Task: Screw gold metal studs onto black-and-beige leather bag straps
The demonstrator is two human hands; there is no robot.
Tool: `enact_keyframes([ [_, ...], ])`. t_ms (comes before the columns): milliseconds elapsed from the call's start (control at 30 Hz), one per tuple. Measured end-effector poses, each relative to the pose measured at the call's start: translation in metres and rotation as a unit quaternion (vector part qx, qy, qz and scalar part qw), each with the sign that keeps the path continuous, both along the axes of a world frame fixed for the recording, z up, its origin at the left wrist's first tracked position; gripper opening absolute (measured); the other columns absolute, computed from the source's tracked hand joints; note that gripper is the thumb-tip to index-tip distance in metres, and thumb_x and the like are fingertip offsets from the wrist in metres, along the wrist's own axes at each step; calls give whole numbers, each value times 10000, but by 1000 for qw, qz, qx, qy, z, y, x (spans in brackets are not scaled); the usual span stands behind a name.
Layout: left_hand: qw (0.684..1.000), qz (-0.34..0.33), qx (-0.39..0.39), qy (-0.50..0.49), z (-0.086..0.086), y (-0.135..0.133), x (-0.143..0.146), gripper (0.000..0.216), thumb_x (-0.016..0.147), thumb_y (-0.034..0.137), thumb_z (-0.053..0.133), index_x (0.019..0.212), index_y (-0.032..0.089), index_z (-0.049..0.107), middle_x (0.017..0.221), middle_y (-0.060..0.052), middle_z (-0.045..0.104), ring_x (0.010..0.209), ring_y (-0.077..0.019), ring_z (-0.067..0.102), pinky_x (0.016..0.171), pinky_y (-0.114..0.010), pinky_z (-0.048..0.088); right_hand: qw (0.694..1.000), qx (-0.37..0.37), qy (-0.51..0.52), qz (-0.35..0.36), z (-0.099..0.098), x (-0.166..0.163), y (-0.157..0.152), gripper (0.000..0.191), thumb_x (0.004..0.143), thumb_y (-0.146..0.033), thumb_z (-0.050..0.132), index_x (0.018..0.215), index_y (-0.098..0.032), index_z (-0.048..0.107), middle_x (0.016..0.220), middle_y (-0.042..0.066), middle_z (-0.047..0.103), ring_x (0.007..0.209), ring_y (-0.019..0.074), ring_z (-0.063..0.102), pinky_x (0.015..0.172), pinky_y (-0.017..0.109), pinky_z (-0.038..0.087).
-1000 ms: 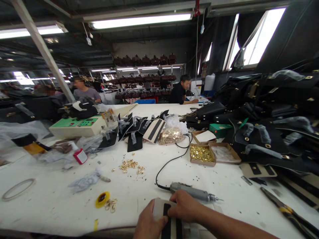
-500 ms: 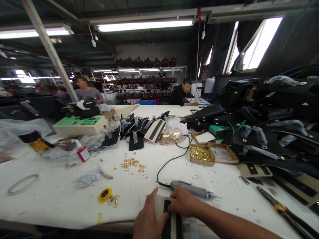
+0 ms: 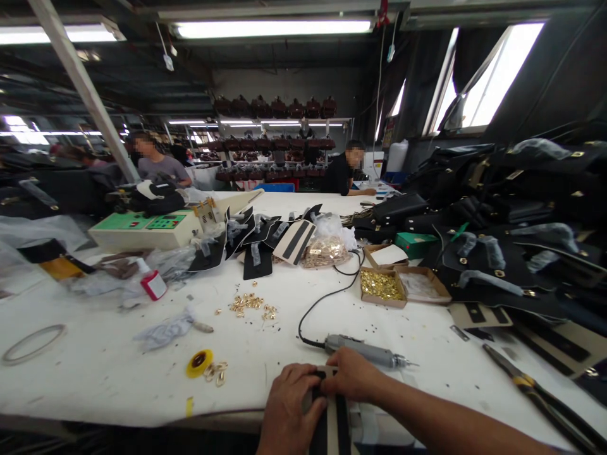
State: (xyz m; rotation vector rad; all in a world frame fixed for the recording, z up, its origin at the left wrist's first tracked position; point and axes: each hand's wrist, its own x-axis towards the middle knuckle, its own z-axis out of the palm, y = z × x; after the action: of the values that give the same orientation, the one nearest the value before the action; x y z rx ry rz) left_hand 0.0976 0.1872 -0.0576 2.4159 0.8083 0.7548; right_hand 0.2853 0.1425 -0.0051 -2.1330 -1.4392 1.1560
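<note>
- Left hand (image 3: 288, 407) and right hand (image 3: 353, 377): grip clamped on the black-striped beige panel (image 3: 333, 424), bottom centre.
- Its handling looks unfinished (what's done underneath is hidden).
- Electric screwdriver (image 3: 364, 352) lies unheld, lower centre.

Just beyond the striped panel (image 3: 332, 422) held in both hands, a grey electric screwdriver (image 3: 363, 351) lies crosswise and blocks a straight reach forward, its black cable (image 3: 312, 306) curving away ahead. Left of it, open tabletop (image 3: 253, 360) gives a hand passage as far as the yellow tape roll (image 3: 199, 363) (gold rings (image 3: 208, 373) lie just beside it); farther ahead, loose gold fittings (image 3: 246, 303) obstruct. Rightward, a gap separates the screwdriver's bit from slanting pliers (image 3: 525, 382).
</note>
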Motion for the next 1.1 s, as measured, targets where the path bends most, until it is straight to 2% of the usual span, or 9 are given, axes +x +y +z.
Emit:
enact_keyframes([
  [167, 1000, 7, -21, 1, -3, 2, 1, 281, 730, 169, 795, 992, 265, 761, 1140, -47, 751, 1117, -286, 649, 952, -467, 548, 999, 42, 1, -24, -8, 1, -4, 117, 661, -258, 738, 726, -165, 710, 563, -43, 551, 552, 120, 529, 459, 220, 303],
  [300, 999, 17, -40, 14, 6, -1, 2, 237, 759, 191, 777, 990, 249, 767, 1134, -64, 753, 1114, -290, 633, 947, -471, 523, 999, 53, -9, -1, -4, 1, -7, 107, 717, -239, 706, 765, -148, 732, 588, -14, 612, 569, 147, 580, 484, 231, 366],
  [467, 998, 15, -60, 21, 13, -6, 5, 244, 778, 226, 796, 1019, 232, 758, 1156, -52, 746, 1150, -267, 592, 988, -462, 464, 995, 98, -29, -16, -13, 7, -19, 376, 786, -238, 663, 1147, -141, 705, 1033, 88, 722, 928, 223, 654, 822, 313, 472],
  [533, 997, 16, -65, 23, 12, -7, 5, 254, 776, 240, 809, 1023, 230, 753, 1157, -45, 744, 1151, -256, 582, 999, -449, 448, 990, 128, -46, -33, -20, 8, -30, 448, 796, -270, 666, 1229, -155, 662, 1030, 83, 713, 902, 224, 651, 837, 340, 476],
  [633, 997, 21, -65, 26, 11, -9, 5, 265, 774, 256, 819, 1028, 231, 747, 1150, -38, 742, 1143, -244, 575, 1008, -435, 433, 986, 154, -27, -63, -26, 8, -51, 430, 821, -320, 644, 1229, -183, 646, 913, 40, 687, 743, 190, 629, 726, 322, 492],
  [700, 997, 21, -63, 30, 11, -9, 5, 265, 779, 258, 817, 1032, 230, 744, 1153, -37, 740, 1141, -245, 574, 1002, -432, 429, 981, 176, -10, -85, -28, 6, -64, 438, 828, -345, 635, 1239, -193, 632, 963, 38, 672, 700, 167, 609, 683, 306, 494],
  [833, 998, 15, -58, 37, 15, -9, 6, 241, 794, 258, 805, 1027, 234, 745, 1164, -32, 737, 1143, -243, 578, 991, -426, 433, 965, 239, -18, -109, -29, 3, -78, 409, 845, -336, 631, 1227, -191, 630, 1057, 53, 630, 706, 147, 591, 707, 305, 502],
  [967, 999, 7, -40, 32, 16, -6, 6, 210, 822, 258, 768, 1030, 242, 753, 1150, -31, 743, 1127, -244, 591, 1000, -429, 452, 957, 271, -6, -99, -28, -3, -83, 247, 872, -263, 616, 1103, -206, 684, 963, 27, 609, 707, 132, 577, 695, 271, 479],
  [1100, 999, -2, -18, 27, 6, 4, 6, 195, 848, 329, 734, 1026, 257, 767, 1155, -37, 745, 1129, -270, 602, 993, -459, 479, 947, 296, 10, -127, -25, -4, -92, 186, 882, -254, 631, 1047, -216, 708, 895, 8, 620, 722, 129, 584, 698, 252, 471],
])
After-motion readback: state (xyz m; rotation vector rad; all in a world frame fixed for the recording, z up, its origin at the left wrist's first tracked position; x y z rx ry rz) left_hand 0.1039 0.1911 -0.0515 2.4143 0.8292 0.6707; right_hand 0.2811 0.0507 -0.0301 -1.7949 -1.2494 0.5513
